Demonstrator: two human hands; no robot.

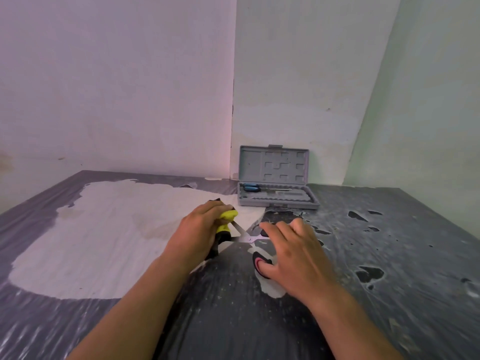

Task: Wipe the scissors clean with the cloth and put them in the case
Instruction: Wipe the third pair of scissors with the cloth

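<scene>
Gripping cloth (225, 220), left hand (197, 229) curled

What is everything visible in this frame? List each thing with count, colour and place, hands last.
scissors being wiped: one, steel blades spread open, black and pink handles, on the table between the hands.
cloth: one, yellow, wrapped over a blade on the left.
case: one, grey, lid open against the wall, at the far edge of the table.
blue-handled scissors: one pair, lying in the case.
table: one, dark grey with large worn pale patches.
walls: pale, behind the table.
left hand: one, fingers curled round the cloth.
right hand: one, resting on the scissors handles, thumb in the near loop.
</scene>
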